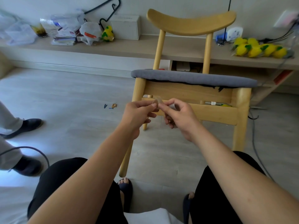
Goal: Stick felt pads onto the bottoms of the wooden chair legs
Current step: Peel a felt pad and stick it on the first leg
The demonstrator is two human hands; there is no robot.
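Pale, half-clear and small: apparently one felt pad, pinched in mid-air between both hands, just before the front rail of the chair and well above the floor. Gripped at one rim by the left hand, thumb against curled fingers. Taken at the opposite rim by the right hand with thumb and forefinger, remaining fingers loosely curled round nothing else.

Probably weighs next to nothing, bends readily, and clings hard on the sticky face once bared. Best held by the rim alone, fingertips kept off the adhesive. Cannot tell whether the backing is on or off: too small and blurred.

No true long axis to a round pad. Seems tilted, one flat face partly toward the camera, though hard to judge.

Wood for the target: near leg slanting down across the floor, tip close to a sandalled foot; right-side leg standing steeper. Long axis of each running from seat down to tip. Cannot tell whether the tips touch the floor. Likely calls for squaring the sticky face to a leg bottom and pressing firmly.
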